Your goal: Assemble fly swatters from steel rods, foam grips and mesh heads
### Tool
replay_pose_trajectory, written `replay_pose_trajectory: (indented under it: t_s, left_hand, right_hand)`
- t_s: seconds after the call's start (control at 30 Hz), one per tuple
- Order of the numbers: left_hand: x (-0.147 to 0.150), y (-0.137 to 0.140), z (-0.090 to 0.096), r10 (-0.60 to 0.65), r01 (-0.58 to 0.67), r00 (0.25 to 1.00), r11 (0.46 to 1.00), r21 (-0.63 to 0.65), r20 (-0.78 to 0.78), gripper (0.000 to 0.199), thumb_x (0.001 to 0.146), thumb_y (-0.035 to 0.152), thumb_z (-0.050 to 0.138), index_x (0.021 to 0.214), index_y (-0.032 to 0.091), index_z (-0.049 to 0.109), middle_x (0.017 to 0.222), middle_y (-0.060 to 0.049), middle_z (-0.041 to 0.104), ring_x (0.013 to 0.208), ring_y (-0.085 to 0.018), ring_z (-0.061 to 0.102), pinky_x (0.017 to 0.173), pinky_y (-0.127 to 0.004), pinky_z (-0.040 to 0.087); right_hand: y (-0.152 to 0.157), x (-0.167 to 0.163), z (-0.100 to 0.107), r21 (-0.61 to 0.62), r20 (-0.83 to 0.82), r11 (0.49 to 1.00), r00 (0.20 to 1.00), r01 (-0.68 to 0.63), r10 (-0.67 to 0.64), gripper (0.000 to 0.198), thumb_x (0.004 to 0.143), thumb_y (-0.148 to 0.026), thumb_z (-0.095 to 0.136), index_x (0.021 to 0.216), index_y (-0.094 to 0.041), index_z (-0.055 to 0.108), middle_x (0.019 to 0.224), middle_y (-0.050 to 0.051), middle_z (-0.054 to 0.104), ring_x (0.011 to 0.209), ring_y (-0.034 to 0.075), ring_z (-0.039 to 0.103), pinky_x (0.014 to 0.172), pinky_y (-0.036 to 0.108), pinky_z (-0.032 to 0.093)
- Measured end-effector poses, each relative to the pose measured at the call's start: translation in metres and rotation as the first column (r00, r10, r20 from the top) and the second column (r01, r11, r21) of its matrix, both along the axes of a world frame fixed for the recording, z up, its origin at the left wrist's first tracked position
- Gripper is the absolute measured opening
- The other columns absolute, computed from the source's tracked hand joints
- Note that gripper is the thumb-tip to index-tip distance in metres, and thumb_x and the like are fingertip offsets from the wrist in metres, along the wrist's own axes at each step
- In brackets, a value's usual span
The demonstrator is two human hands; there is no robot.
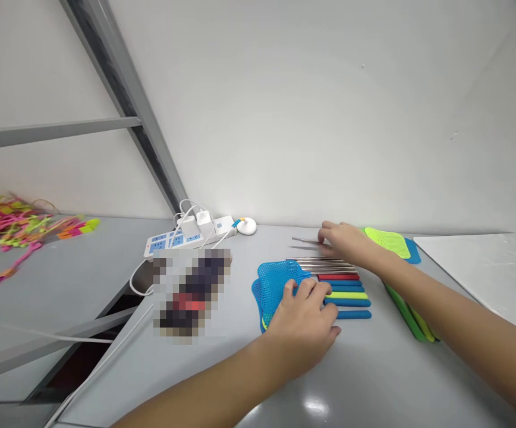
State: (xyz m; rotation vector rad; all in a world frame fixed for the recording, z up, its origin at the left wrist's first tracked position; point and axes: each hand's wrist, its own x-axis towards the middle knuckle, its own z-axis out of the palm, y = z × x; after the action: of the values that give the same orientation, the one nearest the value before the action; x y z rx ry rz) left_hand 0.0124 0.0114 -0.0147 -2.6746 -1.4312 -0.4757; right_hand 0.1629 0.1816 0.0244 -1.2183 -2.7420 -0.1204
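My left hand [305, 321] curls its fingers over the neck of a blue fly swatter [278, 282], the top one of a small overlapping pile. Its mesh head points left. Several blue handles, a yellow-green one [347, 295] and a red one [338, 277] stick out to the right beyond my fingers. My right hand [345, 242] is closed near the wall, its fingertips on a thin metal rod [305, 240] that shows to their left. Between the hands lies a row of shiny metal rods [324, 265]. My fingers cover part of what each hand holds.
Under my right forearm lie more fly swatters, with a yellow-green head [387, 242] and green handles [403, 312]. A white power strip [191, 238] with cables, a round white device [246, 226] and a blurred item [191, 294] are left. Colourful stringy pieces [12, 223] lie farther left.
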Motion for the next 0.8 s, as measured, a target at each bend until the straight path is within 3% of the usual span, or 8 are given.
replay_pose_trajectory:
  t_s: [0.1,0.2,0.3,0.37,0.5,0.57,0.63,0.8]
  left_hand:
    - [0.001,0.002,-0.002,0.002,-0.003,1.0,1.0,-0.006,-0.018,0.019,0.09,0.036,0.061,0.096,0.019,0.066,0.124,-0.007,0.054,0.114,-0.029,0.046,0.094,-0.053,0.037]
    - [0.001,0.001,-0.002,-0.006,0.006,1.0,1.0,-0.007,-0.005,0.015,0.087,0.033,0.065,0.093,0.019,0.066,0.124,-0.007,0.055,0.113,-0.029,0.047,0.094,-0.053,0.036]
    - [0.0,-0.001,0.005,-0.024,0.021,0.993,0.999,0.024,0.116,0.011,0.089,0.03,0.062,0.093,0.02,0.065,0.122,-0.006,0.059,0.111,-0.027,0.05,0.092,-0.051,0.036]
    - [-0.003,0.0,0.011,-0.048,0.031,0.963,0.997,0.07,0.265,0.011,0.092,0.029,0.059,0.094,0.02,0.064,0.116,-0.006,0.062,0.107,-0.024,0.052,0.089,-0.045,0.037]
    - [-0.012,0.002,0.02,-0.154,0.082,0.808,0.985,0.15,0.568,0.01,0.093,0.03,0.057,0.095,0.02,0.059,0.104,-0.006,0.065,0.096,-0.019,0.057,0.084,-0.037,0.044]
    - [-0.015,0.003,0.02,-0.15,0.096,0.718,0.989,0.116,0.68,0.009,0.095,0.03,0.056,0.097,0.021,0.055,0.096,-0.004,0.066,0.087,-0.016,0.06,0.076,-0.031,0.048]
    - [-0.017,0.003,0.018,-0.098,0.074,0.686,0.995,0.065,0.72,0.011,0.095,0.032,0.055,0.098,0.022,0.052,0.083,-0.001,0.064,0.072,-0.012,0.059,0.062,-0.025,0.047]
    - [-0.017,0.004,0.016,-0.12,0.067,0.773,0.992,0.108,0.623,0.016,0.095,0.038,0.056,0.096,0.022,0.056,0.073,0.001,0.065,0.061,-0.011,0.056,0.055,-0.023,0.044]
  right_hand:
    - [-0.016,0.015,0.016,0.115,-0.103,0.985,0.988,0.128,-0.116,0.015,0.085,-0.024,0.05,0.094,-0.018,0.06,0.086,0.007,0.064,0.07,0.02,0.059,0.066,0.031,0.038]
    - [-0.043,0.038,0.026,0.166,-0.392,0.953,0.904,0.254,-0.173,0.01,0.084,-0.026,0.051,0.093,-0.021,0.052,0.072,0.001,0.059,0.062,0.018,0.055,0.059,0.029,0.038]
    - [-0.071,0.059,0.018,0.154,-0.743,0.946,0.664,0.285,-0.079,0.011,0.08,-0.02,0.056,0.087,-0.024,0.049,0.074,0.0,0.059,0.065,0.018,0.057,0.062,0.03,0.044]
    - [-0.085,0.068,0.007,0.112,-0.879,0.964,0.477,0.242,-0.017,0.011,0.081,-0.02,0.058,0.086,-0.025,0.05,0.077,0.001,0.059,0.067,0.019,0.058,0.062,0.032,0.046]
    - [-0.101,0.071,-0.008,0.0,-0.996,1.0,0.084,0.025,-0.002,0.008,0.084,-0.021,0.058,0.088,-0.026,0.053,0.075,0.0,0.059,0.055,0.016,0.054,0.049,0.032,0.043]
    - [-0.109,0.067,-0.007,-0.05,-0.998,0.994,-0.037,-0.1,-0.053,0.008,0.085,-0.02,0.056,0.09,-0.026,0.051,0.074,-0.001,0.06,0.051,0.015,0.053,0.046,0.031,0.041]
    - [-0.119,0.061,-0.003,-0.096,-0.99,0.975,-0.086,-0.198,-0.115,0.009,0.086,-0.02,0.054,0.091,-0.026,0.05,0.072,-0.002,0.062,0.049,0.014,0.053,0.047,0.03,0.042]
    - [-0.14,0.049,0.004,-0.157,-0.976,0.934,-0.096,-0.321,-0.197,0.006,0.089,-0.02,0.05,0.09,-0.025,0.048,0.071,-0.003,0.065,0.046,0.013,0.054,0.051,0.03,0.043]
